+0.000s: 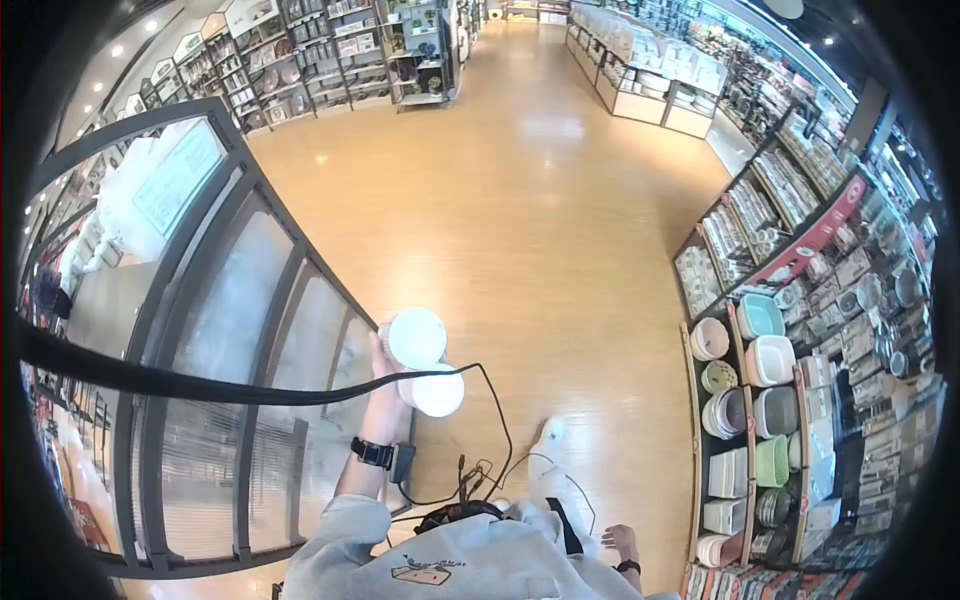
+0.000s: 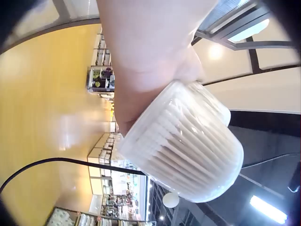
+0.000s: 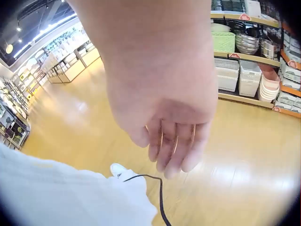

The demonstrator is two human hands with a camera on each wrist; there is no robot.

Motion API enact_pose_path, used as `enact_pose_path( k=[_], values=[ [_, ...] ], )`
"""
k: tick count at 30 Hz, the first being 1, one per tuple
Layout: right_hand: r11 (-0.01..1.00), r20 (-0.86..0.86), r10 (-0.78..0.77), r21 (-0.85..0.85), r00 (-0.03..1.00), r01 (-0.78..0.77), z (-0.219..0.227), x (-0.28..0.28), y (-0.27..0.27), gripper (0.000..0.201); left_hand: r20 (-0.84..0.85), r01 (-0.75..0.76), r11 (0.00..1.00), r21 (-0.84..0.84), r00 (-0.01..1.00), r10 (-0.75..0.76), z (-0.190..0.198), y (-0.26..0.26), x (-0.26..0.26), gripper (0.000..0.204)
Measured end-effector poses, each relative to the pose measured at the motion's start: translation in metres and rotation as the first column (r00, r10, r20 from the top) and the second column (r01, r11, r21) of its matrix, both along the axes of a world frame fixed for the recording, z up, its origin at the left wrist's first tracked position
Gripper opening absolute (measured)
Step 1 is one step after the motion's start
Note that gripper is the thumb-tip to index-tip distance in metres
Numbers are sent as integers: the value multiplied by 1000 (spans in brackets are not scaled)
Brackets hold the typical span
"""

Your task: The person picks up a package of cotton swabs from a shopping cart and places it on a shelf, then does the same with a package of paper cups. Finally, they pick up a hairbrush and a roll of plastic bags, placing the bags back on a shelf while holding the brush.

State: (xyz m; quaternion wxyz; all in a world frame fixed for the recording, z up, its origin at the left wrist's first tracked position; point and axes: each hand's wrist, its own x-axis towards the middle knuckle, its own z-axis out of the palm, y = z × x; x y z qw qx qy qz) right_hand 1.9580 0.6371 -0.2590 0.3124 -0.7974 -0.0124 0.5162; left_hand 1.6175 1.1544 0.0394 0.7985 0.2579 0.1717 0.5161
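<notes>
Two white round containers, one [image 1: 415, 337] above the other [image 1: 438, 391] in the head view, are held by the left hand [image 1: 384, 385]. In the left wrist view a ribbed white container [image 2: 188, 146] fills the middle, with part of the second [image 2: 214, 103] behind it; the left hand [image 2: 141, 94] is against them, its fingers mostly hidden. The right hand [image 1: 622, 543] hangs low beside the body, and in the right wrist view this hand [image 3: 164, 108] has loosely bent fingers [image 3: 173, 157] and holds nothing.
A grey-framed panel [image 1: 255, 340] stands close on the left. Shelves with basins and baskets [image 1: 770, 360] line the right side. Wooden floor [image 1: 500, 220] stretches ahead towards display counters [image 1: 645, 105]. A black cable [image 1: 270, 394] crosses before the left forearm.
</notes>
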Motion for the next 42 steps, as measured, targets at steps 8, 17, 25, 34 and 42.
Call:
enact_pose_path(
  k=[8,17,25,34,42],
  values=[
    [816,-14,565,-138,825,-561,-40,127,231,28,-180,-208,975,74,959,218,12,190,26,73],
    [791,73,612,-63,787,-609,-14,292,683,20,-622,-452,719,528,369,690,32,354,-10,50],
    [541,306,767,164,564,-825,52,183,1076,17,-559,-194,536,822,-461,690,32,531,-57,70],
    [453,151,862,197,483,-870,53,73,1290,14,-554,-278,491,825,-566,610,50,691,-147,65],
    [444,-103,890,-20,444,-896,-25,48,1493,31,-698,-489,549,678,-662,273,-10,801,-242,71]
  ],
)
